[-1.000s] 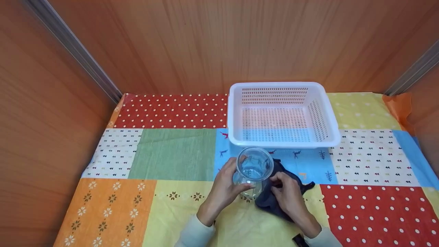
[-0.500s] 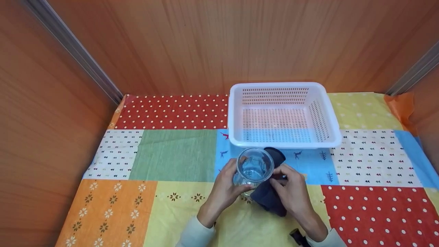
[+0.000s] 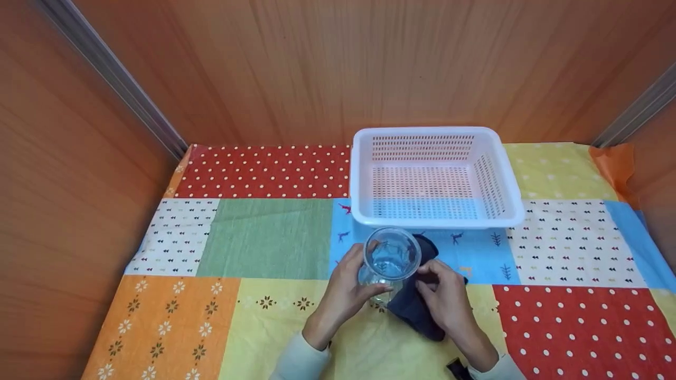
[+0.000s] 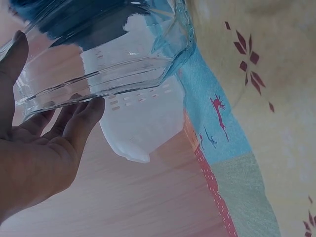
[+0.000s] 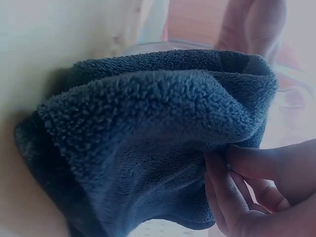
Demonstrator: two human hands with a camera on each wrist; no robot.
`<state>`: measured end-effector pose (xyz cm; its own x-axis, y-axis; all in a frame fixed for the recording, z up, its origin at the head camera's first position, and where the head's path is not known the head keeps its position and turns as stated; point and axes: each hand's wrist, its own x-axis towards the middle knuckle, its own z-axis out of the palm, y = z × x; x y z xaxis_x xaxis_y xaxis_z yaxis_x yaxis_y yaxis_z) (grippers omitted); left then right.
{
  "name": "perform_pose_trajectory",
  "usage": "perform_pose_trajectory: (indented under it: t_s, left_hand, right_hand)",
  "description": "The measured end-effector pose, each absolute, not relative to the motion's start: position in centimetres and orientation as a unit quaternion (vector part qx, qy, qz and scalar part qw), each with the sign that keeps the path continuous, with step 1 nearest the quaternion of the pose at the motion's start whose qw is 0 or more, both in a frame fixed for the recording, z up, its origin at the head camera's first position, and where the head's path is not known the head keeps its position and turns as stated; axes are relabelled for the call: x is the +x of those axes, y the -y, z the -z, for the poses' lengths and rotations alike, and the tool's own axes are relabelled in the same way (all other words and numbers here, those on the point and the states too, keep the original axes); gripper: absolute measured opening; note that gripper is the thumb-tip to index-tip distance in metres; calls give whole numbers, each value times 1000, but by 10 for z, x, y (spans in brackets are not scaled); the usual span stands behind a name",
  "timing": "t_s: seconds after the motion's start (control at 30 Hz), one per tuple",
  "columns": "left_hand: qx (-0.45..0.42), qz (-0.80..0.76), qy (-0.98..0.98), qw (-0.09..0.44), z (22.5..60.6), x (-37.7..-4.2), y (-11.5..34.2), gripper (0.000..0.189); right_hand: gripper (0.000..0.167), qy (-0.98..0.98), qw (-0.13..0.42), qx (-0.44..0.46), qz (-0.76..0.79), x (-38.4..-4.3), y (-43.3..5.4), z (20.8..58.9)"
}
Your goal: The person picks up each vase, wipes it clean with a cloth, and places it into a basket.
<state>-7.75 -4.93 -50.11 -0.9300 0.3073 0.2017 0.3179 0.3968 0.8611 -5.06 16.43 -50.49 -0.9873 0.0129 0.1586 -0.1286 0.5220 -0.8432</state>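
My left hand (image 3: 346,287) grips a clear glass jar (image 3: 390,254) from its left side, the round rim facing up toward the head camera. In the left wrist view the thumb and fingers hold the glass (image 4: 133,74) on opposite sides. A dark grey-blue fluffy cloth (image 5: 133,108) is pinched between the thumb and fingers of my right hand (image 3: 448,295). The cloth (image 3: 417,311) lies against the right side of the jar and hangs below it. Part of the cloth is hidden behind the jar and the right hand.
Just beyond the jar stands a white perforated plastic basket (image 3: 437,221). A patchwork tablecloth (image 3: 274,237) covers the table. Wood-grain panels (image 3: 317,68) rise at the back and both sides. A dark strap piece (image 3: 458,368) shows at the right wrist.
The right hand has shifted the cloth along the jar's right side, and the cloth has changed its folds. The left hand and jar stay almost in place.
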Motion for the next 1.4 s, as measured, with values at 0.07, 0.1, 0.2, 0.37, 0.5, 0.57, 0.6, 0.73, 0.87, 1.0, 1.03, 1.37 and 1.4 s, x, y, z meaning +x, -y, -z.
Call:
perform_pose_trajectory:
  t_s: [0.07, 0.1, 0.2, 0.37, 0.5, 0.57, 0.6, 0.73, 0.87, 1.0, 1.03, 1.37, 1.4]
  left_hand:
    - [-181, 518, 836, -1, 500, -77, 49, 82]
    - [-179, 519, 836, -5, 500, -77, 49, 82]
    - [-180, 519, 835, -5, 500, -77, 49, 81]
    - [-186, 516, 836, 1, 500, -78, 49, 81]
    - [-182, 516, 837, -4, 499, -77, 48, 81]
    - [-181, 516, 837, -6, 500, -77, 48, 81]
    - [-181, 516, 837, -6, 500, -77, 47, 81]
    - [-184, 510, 840, 0, 501, -78, 47, 81]
    - [-184, 504, 844, 3, 501, -77, 48, 82]
    - [-178, 502, 846, -6, 499, -77, 47, 83]
    - [-176, 503, 846, -9, 499, -77, 47, 83]
    - [-174, 506, 845, -11, 499, -77, 46, 82]
    - [-174, 506, 845, -9, 499, -77, 47, 82]
  right_hand:
    - [24, 873, 66, 33, -483, -51, -165, 511]
    - [25, 874, 62, 33, -480, -52, -166, 513]
    - [26, 881, 53, 34, -468, -54, -168, 520]
    - [28, 891, 37, 33, -451, -57, -172, 528]
    - [29, 889, 26, 30, -456, -58, -174, 531]
    - [30, 886, 22, 29, -463, -58, -175, 531]
    - [30, 884, 20, 28, -466, -59, -176, 532]
    - [32, 879, 5, 26, -476, -59, -179, 531]
    - [33, 872, -28, 18, -489, -58, -181, 528]
    - [28, 859, -60, 9, -508, -56, -184, 522]
    - [27, 857, -66, 7, -512, -55, -185, 521]
    - [30, 861, -62, -32, -505, -53, -173, 517]
    - [30, 863, -57, -34, -501, -53, -171, 518]
